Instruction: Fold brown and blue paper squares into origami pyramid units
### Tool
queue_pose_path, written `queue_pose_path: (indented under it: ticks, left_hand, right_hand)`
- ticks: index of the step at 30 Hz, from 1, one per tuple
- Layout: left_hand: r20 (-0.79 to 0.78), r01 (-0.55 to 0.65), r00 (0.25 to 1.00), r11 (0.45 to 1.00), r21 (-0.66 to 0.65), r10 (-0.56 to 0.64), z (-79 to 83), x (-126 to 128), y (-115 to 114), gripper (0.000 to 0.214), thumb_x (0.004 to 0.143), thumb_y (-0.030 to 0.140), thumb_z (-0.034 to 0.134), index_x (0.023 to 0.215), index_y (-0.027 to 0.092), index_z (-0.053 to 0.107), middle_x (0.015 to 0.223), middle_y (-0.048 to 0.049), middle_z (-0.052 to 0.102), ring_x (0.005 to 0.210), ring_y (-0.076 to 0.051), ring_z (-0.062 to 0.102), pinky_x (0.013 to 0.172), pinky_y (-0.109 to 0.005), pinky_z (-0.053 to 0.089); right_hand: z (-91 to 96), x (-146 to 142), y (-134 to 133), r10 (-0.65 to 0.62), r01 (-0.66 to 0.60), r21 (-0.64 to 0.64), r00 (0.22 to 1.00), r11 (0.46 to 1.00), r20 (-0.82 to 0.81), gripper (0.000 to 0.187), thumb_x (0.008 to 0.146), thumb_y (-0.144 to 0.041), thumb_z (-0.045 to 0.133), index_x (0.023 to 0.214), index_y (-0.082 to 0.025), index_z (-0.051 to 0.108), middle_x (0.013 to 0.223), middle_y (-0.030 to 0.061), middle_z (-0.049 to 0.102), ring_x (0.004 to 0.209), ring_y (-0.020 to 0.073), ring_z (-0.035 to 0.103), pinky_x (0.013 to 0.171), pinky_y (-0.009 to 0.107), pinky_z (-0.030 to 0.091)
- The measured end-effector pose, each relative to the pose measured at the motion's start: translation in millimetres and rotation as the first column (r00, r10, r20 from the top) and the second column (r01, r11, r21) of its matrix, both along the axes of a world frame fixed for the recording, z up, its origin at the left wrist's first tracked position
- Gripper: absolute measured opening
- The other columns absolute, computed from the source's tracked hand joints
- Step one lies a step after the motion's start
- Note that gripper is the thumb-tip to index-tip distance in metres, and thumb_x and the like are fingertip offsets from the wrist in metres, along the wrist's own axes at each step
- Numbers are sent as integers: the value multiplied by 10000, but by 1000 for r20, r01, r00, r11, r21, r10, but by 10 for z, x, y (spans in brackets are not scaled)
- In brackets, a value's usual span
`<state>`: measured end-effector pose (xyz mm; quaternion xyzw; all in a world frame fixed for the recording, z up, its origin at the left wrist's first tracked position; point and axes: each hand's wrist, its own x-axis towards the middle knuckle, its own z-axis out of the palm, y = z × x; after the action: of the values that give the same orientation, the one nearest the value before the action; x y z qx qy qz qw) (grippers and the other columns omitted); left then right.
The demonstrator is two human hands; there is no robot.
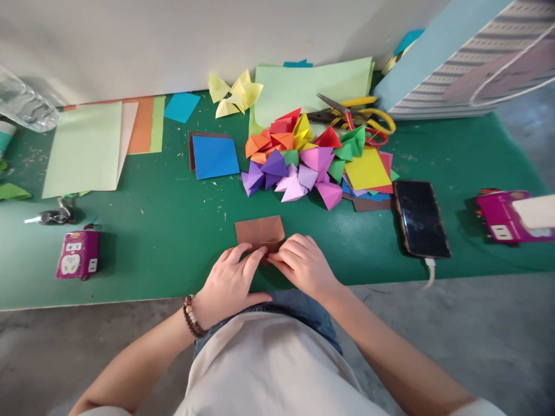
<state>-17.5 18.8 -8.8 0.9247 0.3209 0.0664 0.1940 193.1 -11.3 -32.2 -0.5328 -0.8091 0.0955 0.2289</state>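
Note:
A small brown sheet of paper lies near the table's front edge, its lower edge bent up in a fold. My left hand rests its fingertips on the lower left of the sheet, fingers spread and thumb stretched out to the side. At the lower right corner, my right hand has thumb and fingers closed in a pinch on the paper. The fingers partly hide the folded edge. Beyond the sheet is a heap of folded paper pieces in purple, pink, orange, red, yellow and green.
Blue square papers and a stack topped with yellow paper flank the heap. Scissors lie behind it. A phone with a cable is to the right. Keys and a purple socket block sit left.

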Motion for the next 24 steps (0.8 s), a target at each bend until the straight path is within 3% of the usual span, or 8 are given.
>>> queue_pose_path:
  ticks: [5, 10, 13, 16, 20, 24]
  left_hand:
    - [-12, -3, 1000, 1000, -3, 3, 1, 7, -3, 884, 761, 666, 639, 1411, 133, 365, 1297, -175, 556, 1245, -322, 494, 973, -457, 449]
    - [-35, 11, 999, 1000, -2, -11, 16, -5, 8, 816, 802, 606, 638, 1425, 152, 371, 1334, -158, 554, 1268, -308, 469, 982, -451, 442]
    - [-64, 56, 996, 998, 17, -55, 10, 10, -34, 712, 826, 575, 630, 1393, 190, 438, 1427, -107, 508, 1310, -308, 420, 1025, -458, 414]
    - [-92, 28, 996, 997, 70, -21, -2, 60, -130, 686, 830, 582, 619, 1373, 186, 479, 1465, -96, 478, 1323, -325, 403, 1051, -478, 392]
    - [-114, -34, 992, 992, 119, 48, 1, 131, -237, 662, 840, 578, 608, 1350, 165, 512, 1467, -98, 477, 1316, -334, 419, 1056, -475, 393]
    - [-130, -28, 991, 993, 118, 44, 21, 147, -243, 666, 852, 571, 597, 1360, 151, 503, 1472, -84, 475, 1319, -327, 418, 1069, -460, 386]
  right_hand:
    - [10, -62, -47, 17, -16, 35, 1000, 999, -8, 239, 959, -238, 533, 765, -210, 670, 699, 18, 636, 764, 181, 521, 672, 329, 332]
    - [21, -69, -150, 11, -16, -62, 997, 998, -81, 177, 937, -261, 574, 801, -224, 682, 758, 22, 679, 799, 188, 557, 699, 344, 376]
    - [54, -57, -214, -140, 109, -135, 959, 985, -248, 90, 918, -245, 588, 939, -235, 675, 889, 36, 711, 863, 199, 593, 774, 362, 448]
    - [80, -77, -248, -320, 247, -233, 873, 941, -368, 134, 916, -205, 548, 995, -242, 650, 915, 48, 711, 862, 204, 631, 776, 368, 499]
    - [65, -125, -228, -379, 310, -245, 868, 919, -321, 91, 904, -195, 560, 901, -239, 639, 857, 34, 731, 822, 209, 653, 763, 374, 479]
    - [43, -129, -175, -417, 374, -199, 869, 906, -267, 72, 896, -195, 582, 841, -233, 610, 854, 21, 754, 815, 219, 655, 770, 379, 429]
